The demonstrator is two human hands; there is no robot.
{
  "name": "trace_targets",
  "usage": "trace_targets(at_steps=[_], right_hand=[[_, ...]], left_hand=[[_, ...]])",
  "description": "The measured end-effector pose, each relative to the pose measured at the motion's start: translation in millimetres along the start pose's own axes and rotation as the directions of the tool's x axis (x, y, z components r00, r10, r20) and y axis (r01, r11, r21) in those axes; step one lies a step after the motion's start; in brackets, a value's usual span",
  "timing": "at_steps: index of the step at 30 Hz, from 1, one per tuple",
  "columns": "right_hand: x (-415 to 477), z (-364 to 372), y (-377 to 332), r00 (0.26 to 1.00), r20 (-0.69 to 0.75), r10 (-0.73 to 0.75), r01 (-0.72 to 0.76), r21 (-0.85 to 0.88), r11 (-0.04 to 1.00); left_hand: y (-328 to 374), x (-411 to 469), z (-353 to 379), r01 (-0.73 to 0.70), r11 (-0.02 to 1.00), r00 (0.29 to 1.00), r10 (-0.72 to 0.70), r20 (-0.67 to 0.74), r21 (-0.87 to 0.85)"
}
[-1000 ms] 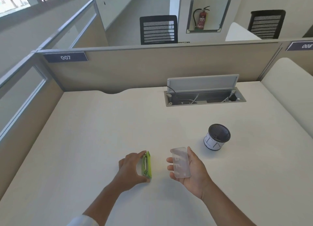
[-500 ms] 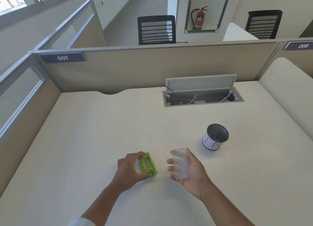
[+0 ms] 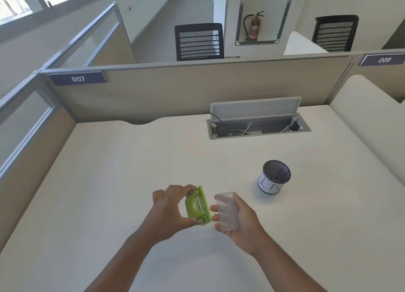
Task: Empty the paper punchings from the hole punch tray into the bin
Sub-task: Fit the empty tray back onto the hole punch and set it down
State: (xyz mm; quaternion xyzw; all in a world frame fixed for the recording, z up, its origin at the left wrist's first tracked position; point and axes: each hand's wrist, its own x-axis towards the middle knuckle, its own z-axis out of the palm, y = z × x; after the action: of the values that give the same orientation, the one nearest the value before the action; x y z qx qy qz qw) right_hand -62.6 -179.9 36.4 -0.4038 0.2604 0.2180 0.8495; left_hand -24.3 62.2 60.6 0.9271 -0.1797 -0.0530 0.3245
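Observation:
My left hand [image 3: 169,208] grips a green hole punch [image 3: 197,206] by its two ends, lifted off the desk and tipped so its handle faces me. My right hand [image 3: 240,220] lies palm up and holds the clear plastic punchings tray [image 3: 226,211], detached from the punch and just right of it. I cannot make out any punchings in the tray. A small round bin [image 3: 274,177] of black mesh with a white band stands upright on the desk, to the right of and beyond my right hand.
The white desk [image 3: 109,182] is walled by beige partitions at the back and left. An open cable hatch [image 3: 258,125] with its lid raised sits at the back of the desk. A curved white panel [image 3: 368,116] borders the right side.
My left hand has lifted the green punch off the desk and turned it from on edge to handle facing me, nearer the tray. The right hand kept hold of the tray.

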Motion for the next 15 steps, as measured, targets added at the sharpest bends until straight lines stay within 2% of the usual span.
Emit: trace_targets(at_steps=[7, 15], right_hand=[[-9, 11, 0, 0.988, 0.151, -0.019, 0.011, 0.05, 0.999], [-13, 16, -2, 0.981, 0.19, -0.024, -0.002, 0.136, 0.991]], left_hand=[[53, 8, -11, -0.161, 0.959, 0.987, 0.154, 0.049, 0.233], [76, 9, -3, -0.231, 0.919, 0.973, 0.214, 0.087, 0.32]])
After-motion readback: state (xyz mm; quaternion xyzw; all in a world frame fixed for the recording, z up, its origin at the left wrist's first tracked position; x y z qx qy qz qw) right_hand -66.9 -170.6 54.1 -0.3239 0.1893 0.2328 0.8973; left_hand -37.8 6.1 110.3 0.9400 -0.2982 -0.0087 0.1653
